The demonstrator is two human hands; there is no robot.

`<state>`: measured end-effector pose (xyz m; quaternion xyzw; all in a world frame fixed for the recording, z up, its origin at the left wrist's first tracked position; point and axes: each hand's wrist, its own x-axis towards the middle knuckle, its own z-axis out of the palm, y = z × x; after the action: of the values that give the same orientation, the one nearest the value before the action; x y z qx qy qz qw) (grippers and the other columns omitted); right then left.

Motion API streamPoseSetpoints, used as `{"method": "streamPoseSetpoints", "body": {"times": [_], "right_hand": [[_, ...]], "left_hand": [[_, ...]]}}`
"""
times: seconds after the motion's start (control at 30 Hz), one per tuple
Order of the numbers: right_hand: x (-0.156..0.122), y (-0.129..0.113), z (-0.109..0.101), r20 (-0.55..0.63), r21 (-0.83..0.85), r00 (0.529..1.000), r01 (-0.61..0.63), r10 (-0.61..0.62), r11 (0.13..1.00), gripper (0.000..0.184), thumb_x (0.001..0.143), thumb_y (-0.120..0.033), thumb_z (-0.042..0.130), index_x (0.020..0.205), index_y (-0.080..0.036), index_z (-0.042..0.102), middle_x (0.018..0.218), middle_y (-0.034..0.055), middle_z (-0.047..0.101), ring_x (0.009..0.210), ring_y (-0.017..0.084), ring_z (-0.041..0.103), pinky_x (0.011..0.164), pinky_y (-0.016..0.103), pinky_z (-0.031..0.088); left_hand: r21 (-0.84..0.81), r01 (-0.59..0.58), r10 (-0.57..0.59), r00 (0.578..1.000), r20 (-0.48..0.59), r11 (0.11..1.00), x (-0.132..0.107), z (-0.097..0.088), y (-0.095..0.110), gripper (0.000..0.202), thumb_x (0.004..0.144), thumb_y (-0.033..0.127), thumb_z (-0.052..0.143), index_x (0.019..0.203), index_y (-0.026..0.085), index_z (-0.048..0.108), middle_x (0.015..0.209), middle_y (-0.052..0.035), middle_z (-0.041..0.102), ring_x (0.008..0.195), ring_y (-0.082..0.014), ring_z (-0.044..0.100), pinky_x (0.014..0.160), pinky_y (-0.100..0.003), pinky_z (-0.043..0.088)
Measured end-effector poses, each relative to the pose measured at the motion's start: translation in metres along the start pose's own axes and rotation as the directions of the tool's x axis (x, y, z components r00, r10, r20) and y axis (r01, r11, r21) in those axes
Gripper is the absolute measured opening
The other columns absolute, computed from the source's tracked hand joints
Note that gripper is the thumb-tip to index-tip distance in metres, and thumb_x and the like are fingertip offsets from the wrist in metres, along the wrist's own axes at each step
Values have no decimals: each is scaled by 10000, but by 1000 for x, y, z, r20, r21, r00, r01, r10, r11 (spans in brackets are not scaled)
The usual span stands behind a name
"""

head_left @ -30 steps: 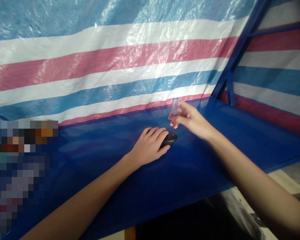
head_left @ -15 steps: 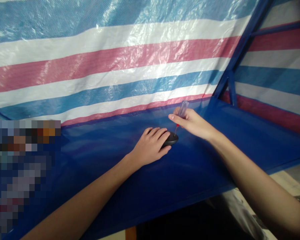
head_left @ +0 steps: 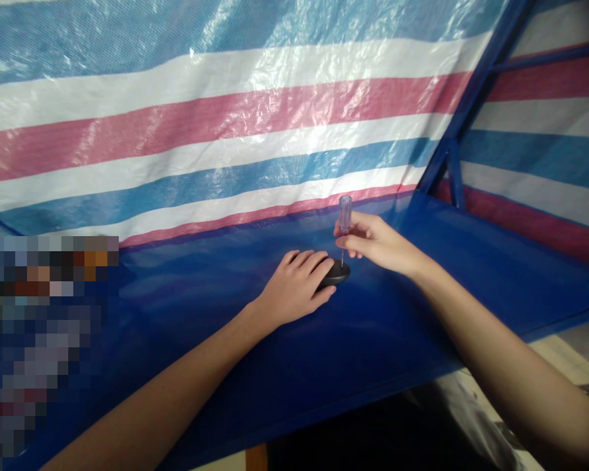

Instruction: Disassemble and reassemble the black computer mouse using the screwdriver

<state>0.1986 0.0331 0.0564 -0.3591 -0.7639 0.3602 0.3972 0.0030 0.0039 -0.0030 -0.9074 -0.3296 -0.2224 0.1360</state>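
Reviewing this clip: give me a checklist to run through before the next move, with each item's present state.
1. Left hand steadies the black rounded object: ok, fingers over its top, thumb along the near side.
2. Right hand grips the screwdriver: ok, fingers around the clear handle.
3. Screwdriver upright: ok, close to vertical.
4. Shaft aimed at the object: ok, it comes down to the end beyond the left fingers.
5. Tip seated in a screw: cannot tell, too small.
6. Object supported: ok, on the blue tabletop.
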Motion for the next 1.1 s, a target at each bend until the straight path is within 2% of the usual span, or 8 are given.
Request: {"method": "streamPoseSetpoints", "body": {"times": [0.3,0.57,0.83,1.0,1.1], "right_hand": [[1,-2,-1,-178,95,984,-2,19,995,110,688,-179,622,767,-169,545,634,-46,544,436,63,468,437,228,384],[3,-2,-3,-299,89,954,-2,29,996,113,698,-206,625,769,-179,541,520,-68,511,406,75,463,427,233,365],[2,-3,-2,-263,86,965,4,19,996,128,697,-221,646,761,-173,546,549,-60,529,420,75,478,446,240,381],[3,-3,-2,-309,69,951,-3,24,998,134,694,-228,650,764,-178,547,550,-55,536,418,81,475,440,246,382],[4,-1,-3,-356,46,934,-14,29,999,135,690,-232,652,755,-180,545,570,-49,538,422,83,473,437,251,384]], "left_hand": [[1,14,-14,1000,1,1000,0,-1,1,404,920,411,416,1229,170,516,1294,-104,576,1140,-241,546,990,-412,372],[1,16,-16,1000,16,1000,1,0,0,418,926,412,405,1257,180,509,1304,-99,562,1158,-240,528,996,-409,362],[28,-24,22,998,59,999,0,-2,1,432,945,403,363,1349,278,452,1311,-85,524,1139,-241,522,951,-412,387],[5,17,-18,995,99,1000,1,-6,5,440,940,390,375,1373,326,420,1299,-87,497,1134,-243,514,957,-439,390],[2,0,0,993,114,1000,1,-8,7,423,932,366,392,1352,344,443,1284,-81,493,1136,-251,498,982,-477,364]]}}
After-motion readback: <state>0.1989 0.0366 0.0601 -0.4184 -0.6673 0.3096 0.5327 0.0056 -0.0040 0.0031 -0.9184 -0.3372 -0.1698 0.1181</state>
